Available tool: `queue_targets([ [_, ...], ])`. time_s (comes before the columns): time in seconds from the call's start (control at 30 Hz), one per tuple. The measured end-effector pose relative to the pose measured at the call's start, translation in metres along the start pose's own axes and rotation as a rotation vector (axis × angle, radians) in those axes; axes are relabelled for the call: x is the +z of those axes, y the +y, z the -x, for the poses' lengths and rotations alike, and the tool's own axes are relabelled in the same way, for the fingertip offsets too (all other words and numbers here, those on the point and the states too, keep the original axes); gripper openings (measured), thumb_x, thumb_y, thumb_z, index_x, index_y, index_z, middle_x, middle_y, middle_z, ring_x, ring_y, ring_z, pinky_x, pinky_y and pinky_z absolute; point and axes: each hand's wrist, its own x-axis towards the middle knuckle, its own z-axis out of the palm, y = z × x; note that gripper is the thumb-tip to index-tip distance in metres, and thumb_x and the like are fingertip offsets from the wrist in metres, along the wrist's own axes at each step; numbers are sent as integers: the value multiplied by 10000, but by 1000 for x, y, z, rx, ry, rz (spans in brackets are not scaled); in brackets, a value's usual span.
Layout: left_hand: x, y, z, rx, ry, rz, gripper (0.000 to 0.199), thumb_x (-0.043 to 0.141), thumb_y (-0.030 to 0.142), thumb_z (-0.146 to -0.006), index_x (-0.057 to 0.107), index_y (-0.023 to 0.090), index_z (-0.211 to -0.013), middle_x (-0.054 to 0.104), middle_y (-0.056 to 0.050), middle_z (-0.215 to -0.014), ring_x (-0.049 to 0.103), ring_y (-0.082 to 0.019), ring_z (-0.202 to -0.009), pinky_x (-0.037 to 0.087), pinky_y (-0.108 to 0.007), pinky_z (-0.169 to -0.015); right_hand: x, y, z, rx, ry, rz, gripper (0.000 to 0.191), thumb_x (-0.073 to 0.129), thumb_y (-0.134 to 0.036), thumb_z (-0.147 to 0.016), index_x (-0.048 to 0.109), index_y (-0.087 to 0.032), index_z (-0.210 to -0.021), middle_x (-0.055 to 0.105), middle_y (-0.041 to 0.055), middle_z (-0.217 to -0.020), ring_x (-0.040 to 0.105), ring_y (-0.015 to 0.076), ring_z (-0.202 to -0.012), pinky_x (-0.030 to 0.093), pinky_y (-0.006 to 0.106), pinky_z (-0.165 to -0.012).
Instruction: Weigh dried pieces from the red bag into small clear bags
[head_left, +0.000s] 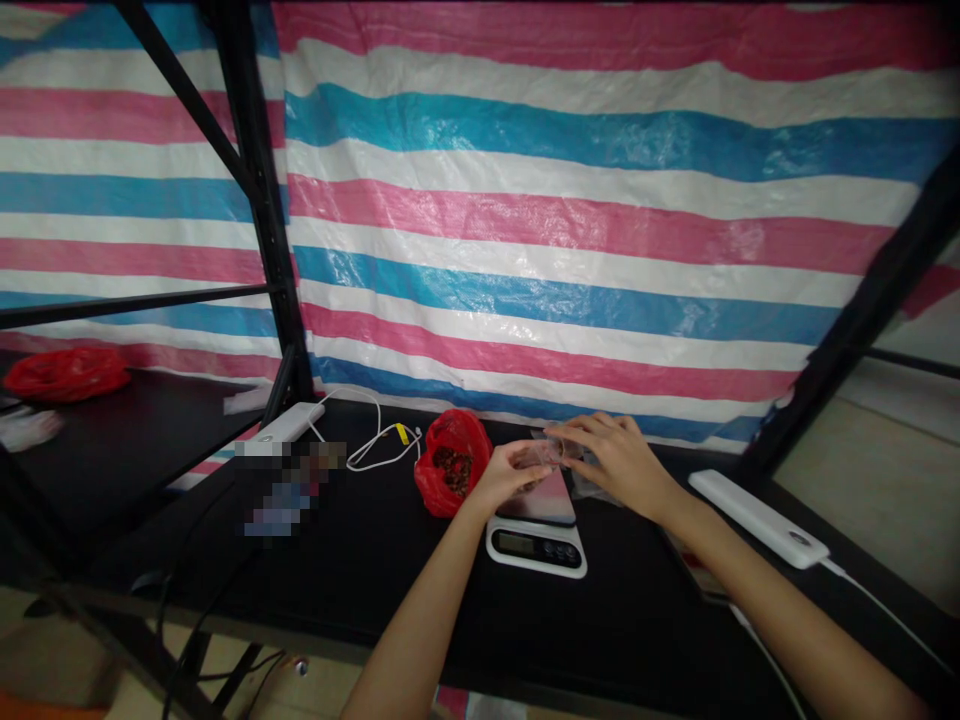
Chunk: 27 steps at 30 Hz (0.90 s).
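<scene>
Both hands are above a white digital kitchen scale (536, 562) with a shiny, pinkish weighing plate (551, 500). My left hand (514, 475) pinches the left side of a small clear plastic bag (553, 450). On the bag's right side, the fingers of my right hand (619, 462) are closed around its edge. Some brown bits seem to show under my left fingers, but they are hard to make out. Left of the scale stands an open red plastic bag (431, 478) holding small brown pieces (454, 468). More clear plastic (592, 485) lies beneath my right hand.
A white power strip (757, 515) lies at the right, another white strip (289, 425) at the back left with a white cable (367, 460). A phone-like object (697, 570) is partly under my right forearm. Black frame posts (259, 200) flank the black table (337, 580).
</scene>
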Motion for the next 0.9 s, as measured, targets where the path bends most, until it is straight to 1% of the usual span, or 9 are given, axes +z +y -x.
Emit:
queue_targets([
  [0.17,-1,-1,-1,9,-4,-34,549,793,336,-530,634,117,-1007,662,-95,-974,605,-221,-913,434,-313,-831,-11,-5,-6,-91,-5,109,392,548,-284,-825,504,-317,-1213,607,41,-1040,499,206,-938,285,326,-716],
  [0.3,-2,-2,0,13,-2,-52,534,788,343,-539,636,125,-1003,665,-88,-965,607,-215,-900,438,-307,-824,-16,-9,-10,-131,-20,141,386,542,-255,-827,510,-319,-1206,603,43,-1031,494,212,-935,281,335,-728],
  [0.4,-2,-1,1,15,9,-70,537,784,350,-542,636,121,-1005,663,-94,-979,604,-221,-917,437,-309,-836,-14,-8,-10,-128,-13,126,365,528,-272,-835,519,-307,-1198,607,47,-1028,504,205,-923,278,331,-721],
  [0.47,-2,1,2,0,12,-76,551,779,354,-551,628,117,-1025,661,-97,-986,606,-223,-914,441,-310,-829,-10,-6,-7,-96,-12,92,352,520,-291,-840,522,-295,-1192,614,54,-1033,514,205,-920,277,329,-715],
  [0.57,0,5,4,-10,16,-96,548,771,351,-562,625,118,-1036,662,-98,-991,610,-223,-907,443,-312,-826,0,-1,-1,-2,1,-9,327,521,-333,-837,536,-289,-1161,623,53,-1058,530,215,-933,289,338,-725],
  [0.63,1,7,5,4,11,-124,528,758,345,-582,624,123,-1042,659,-99,-1009,606,-223,-920,440,-314,-837,9,2,4,95,21,-113,319,535,-378,-820,548,-298,-1129,624,41,-1078,542,227,-945,314,351,-738],
  [0.7,1,8,5,25,1,-175,517,746,339,-599,621,132,-1056,651,-100,-1035,600,-222,-937,439,-312,-845,20,6,11,218,62,-258,342,555,-427,-790,556,-300,-1108,632,30,-1070,567,228,-914,356,361,-750],
  [0.8,-1,3,5,53,5,-347,521,752,332,-589,623,141,-1056,648,-98,-1036,598,-219,-923,452,-304,-812,45,13,25,418,161,-516,396,578,-472,-748,558,-277,-1092,660,26,-988,599,206,-836,421,351,-765],
  [0.9,-6,-6,5,115,12,-606,521,770,335,-560,638,164,-1034,653,-81,-993,597,-210,-882,451,-306,-796,78,18,45,594,257,-690,432,583,-488,-724,543,-249,-1082,669,28,-945,610,201,-830,448,355,-792],
])
